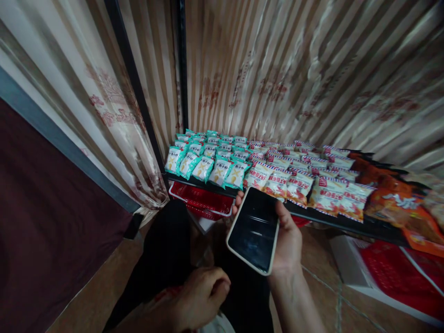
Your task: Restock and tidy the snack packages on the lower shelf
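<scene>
My right hand grips a smartphone with a pale case, its dark screen facing up and carrying a few reflections. Thumb and fingers wrap its two sides. Lower down, my left hand rests near my lap, loosely curled, and nothing shows in it. Just past the phone, a black shelf bears rows of small snack bags: teal-and-white ones on the left, white-and-red ones in the middle. Larger orange bags lie to the right.
A red basket sits under the shelf before my dark-trousered knees. Boxes and a red container stand on the tiled floor at right. Striped curtains hang behind the shelf, with dark poles. A dark maroon panel is at left.
</scene>
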Tool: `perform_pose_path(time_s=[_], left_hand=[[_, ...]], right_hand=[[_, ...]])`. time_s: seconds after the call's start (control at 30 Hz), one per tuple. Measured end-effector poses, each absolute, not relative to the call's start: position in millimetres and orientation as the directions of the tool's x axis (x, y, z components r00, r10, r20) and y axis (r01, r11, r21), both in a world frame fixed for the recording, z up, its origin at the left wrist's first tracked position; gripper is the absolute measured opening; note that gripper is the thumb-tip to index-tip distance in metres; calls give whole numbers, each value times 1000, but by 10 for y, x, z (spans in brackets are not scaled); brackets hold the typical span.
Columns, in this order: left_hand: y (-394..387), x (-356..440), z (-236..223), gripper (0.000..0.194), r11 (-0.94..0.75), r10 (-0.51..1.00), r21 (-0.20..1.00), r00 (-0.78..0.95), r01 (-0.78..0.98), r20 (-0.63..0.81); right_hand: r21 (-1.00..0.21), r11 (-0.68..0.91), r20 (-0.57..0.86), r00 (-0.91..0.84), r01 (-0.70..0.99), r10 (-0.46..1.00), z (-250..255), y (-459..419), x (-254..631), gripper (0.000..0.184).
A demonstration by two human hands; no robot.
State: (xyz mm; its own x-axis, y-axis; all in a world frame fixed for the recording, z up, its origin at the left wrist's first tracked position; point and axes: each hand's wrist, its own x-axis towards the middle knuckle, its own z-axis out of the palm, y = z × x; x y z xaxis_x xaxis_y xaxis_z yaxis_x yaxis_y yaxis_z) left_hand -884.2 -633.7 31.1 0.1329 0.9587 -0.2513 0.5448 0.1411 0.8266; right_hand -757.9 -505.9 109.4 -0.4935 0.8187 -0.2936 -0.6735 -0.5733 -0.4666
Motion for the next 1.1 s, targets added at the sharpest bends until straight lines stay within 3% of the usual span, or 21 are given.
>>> perform_pose_path(time_s=[0.73,0.97,1.1], left_hand=[[-6404,-8885,188,26,89,962,777,148,623,-230],[-6371,-8902,173,27,83,957,790,172,607,-232],[-6311,-8931,188,29,151,957,849,139,506,-253]], right_hand=[[-442,-623,-322,-534,-646,782,1132,-5079,-7771,43],[-505,-609,-285,-548,-612,787,1135,-5041,-7843,41],[-519,-624,-293,-564,-584,772,1091,-4977,-7938,43]])
